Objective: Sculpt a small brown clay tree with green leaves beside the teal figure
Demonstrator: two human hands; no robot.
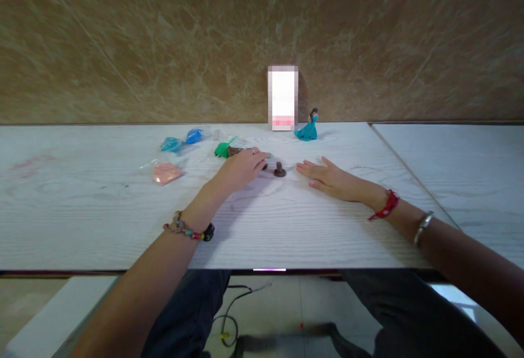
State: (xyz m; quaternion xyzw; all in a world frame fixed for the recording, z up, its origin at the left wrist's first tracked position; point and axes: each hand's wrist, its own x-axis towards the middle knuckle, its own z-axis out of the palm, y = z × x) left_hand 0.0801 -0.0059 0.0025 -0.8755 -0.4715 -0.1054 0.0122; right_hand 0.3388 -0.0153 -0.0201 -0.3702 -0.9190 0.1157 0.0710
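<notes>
Braceleted forearms [143,281]; right hand [335,179] spread; left hand [241,169] near brown lump [279,172], hold unclear; screen [283,96] pixelated, unreadable.

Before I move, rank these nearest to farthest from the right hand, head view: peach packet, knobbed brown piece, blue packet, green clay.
1. Knobbed brown piece: just left of the right hand.
2. Green clay: farther left, near the left hand.
3. Blue packet: back left.
4. Peach packet: leftmost of these four.

Single head-worn view, facing forward and down, fairly near the white table [82,227]
</notes>
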